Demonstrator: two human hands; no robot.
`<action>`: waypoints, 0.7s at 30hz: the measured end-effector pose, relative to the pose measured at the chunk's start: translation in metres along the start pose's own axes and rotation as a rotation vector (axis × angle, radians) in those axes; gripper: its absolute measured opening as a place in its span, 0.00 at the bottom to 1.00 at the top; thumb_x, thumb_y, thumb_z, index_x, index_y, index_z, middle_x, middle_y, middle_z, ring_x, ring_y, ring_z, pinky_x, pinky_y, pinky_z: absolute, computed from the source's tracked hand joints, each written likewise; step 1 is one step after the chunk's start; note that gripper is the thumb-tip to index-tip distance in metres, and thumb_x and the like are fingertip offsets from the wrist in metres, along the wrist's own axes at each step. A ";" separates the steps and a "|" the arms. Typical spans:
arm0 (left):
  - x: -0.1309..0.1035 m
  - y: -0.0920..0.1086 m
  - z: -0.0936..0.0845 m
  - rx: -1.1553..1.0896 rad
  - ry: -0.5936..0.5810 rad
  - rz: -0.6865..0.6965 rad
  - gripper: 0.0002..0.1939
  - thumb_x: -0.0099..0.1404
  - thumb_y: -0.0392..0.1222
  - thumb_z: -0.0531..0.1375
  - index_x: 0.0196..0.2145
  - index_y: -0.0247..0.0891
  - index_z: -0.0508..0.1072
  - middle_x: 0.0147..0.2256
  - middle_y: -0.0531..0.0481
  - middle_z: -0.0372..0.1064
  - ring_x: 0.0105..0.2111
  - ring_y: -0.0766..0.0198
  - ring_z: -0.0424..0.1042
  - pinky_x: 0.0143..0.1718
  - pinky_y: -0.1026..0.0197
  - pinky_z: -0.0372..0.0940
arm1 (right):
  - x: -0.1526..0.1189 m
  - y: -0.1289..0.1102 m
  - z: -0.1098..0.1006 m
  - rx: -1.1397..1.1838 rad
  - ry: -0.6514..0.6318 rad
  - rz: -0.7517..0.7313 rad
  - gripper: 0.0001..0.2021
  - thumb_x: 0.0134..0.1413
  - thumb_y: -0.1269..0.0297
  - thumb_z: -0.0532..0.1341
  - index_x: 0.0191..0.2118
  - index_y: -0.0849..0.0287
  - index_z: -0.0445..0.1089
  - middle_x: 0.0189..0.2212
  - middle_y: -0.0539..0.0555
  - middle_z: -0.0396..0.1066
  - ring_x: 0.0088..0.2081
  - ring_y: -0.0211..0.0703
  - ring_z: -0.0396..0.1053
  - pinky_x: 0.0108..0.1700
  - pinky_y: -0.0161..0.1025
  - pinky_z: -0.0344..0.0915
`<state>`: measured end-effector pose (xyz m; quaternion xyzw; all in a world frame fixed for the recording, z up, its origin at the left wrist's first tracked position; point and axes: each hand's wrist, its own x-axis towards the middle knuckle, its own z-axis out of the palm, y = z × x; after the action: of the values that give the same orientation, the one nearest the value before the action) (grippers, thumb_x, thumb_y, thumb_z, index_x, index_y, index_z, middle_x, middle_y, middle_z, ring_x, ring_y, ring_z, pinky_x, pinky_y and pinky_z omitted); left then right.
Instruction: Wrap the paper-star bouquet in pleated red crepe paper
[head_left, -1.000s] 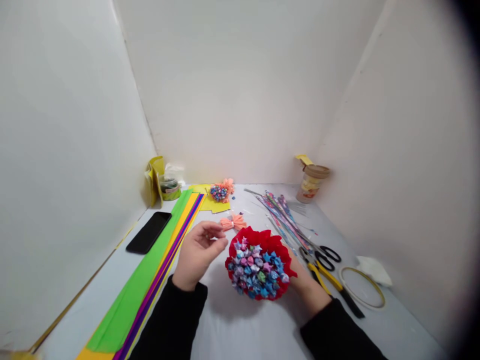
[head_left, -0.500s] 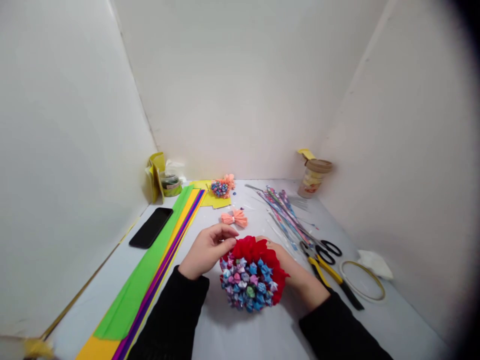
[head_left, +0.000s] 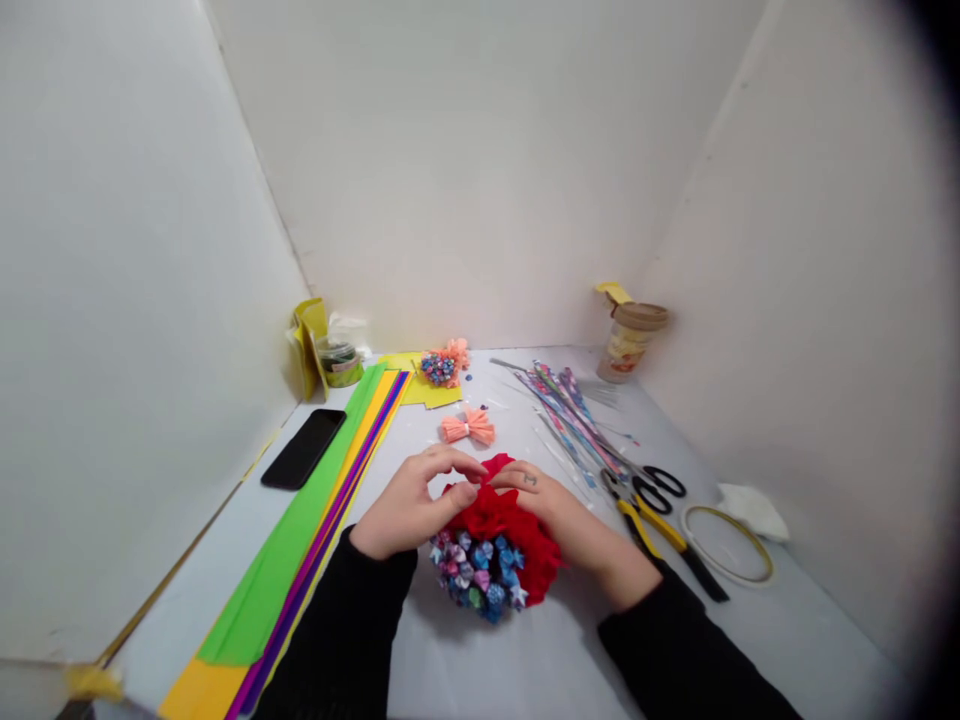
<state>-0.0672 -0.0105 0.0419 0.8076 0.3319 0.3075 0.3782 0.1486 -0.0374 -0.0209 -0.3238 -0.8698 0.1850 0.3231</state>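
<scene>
A bouquet of small folded paper stars (head_left: 480, 572) wrapped in red crepe paper (head_left: 501, 520) lies tipped toward me on the white table. My left hand (head_left: 411, 502) grips the red wrap on its left side, fingers pinched at the top edge. From the right, my right hand (head_left: 570, 520) holds the same wrap, fingertips meeting the left hand's over the red paper. Both sleeves are black.
Long sheets of green, yellow and purple paper (head_left: 300, 550) lie at the left beside a black phone (head_left: 304, 448). A pink paper bow (head_left: 467, 427), patterned paper strips (head_left: 570, 412), scissors (head_left: 649, 488), yellow-handled pliers (head_left: 660, 545), a tape ring (head_left: 726, 543) and a jar (head_left: 628, 342) surround the hands.
The bouquet has tipped over toward me, its star face now facing the near edge. My left hand closed onto the red wrap and my right hand came up over it.
</scene>
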 end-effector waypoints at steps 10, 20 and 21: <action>-0.004 0.005 0.003 0.016 0.116 0.209 0.09 0.62 0.34 0.56 0.38 0.40 0.75 0.34 0.46 0.74 0.37 0.60 0.71 0.43 0.57 0.64 | -0.002 0.004 -0.005 -0.125 0.056 -0.012 0.12 0.60 0.69 0.56 0.47 0.54 0.71 0.43 0.55 0.72 0.50 0.46 0.65 0.52 0.45 0.64; -0.001 -0.001 0.008 0.245 -0.060 0.338 0.30 0.66 0.61 0.40 0.40 0.43 0.77 0.45 0.41 0.69 0.55 0.49 0.59 0.58 0.49 0.50 | -0.003 0.004 -0.003 -0.263 0.052 -0.005 0.12 0.61 0.68 0.56 0.48 0.53 0.71 0.45 0.56 0.72 0.50 0.49 0.64 0.51 0.49 0.64; -0.001 -0.001 0.008 0.259 -0.063 0.340 0.34 0.64 0.64 0.37 0.40 0.43 0.77 0.45 0.40 0.69 0.55 0.49 0.58 0.58 0.48 0.50 | -0.004 0.005 -0.003 -0.266 0.053 -0.007 0.12 0.61 0.68 0.56 0.48 0.53 0.71 0.45 0.56 0.71 0.50 0.49 0.64 0.51 0.49 0.65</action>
<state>-0.0619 -0.0137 0.0366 0.9030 0.2155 0.2964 0.2243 0.1544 -0.0362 -0.0231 -0.3655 -0.8790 0.0582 0.3006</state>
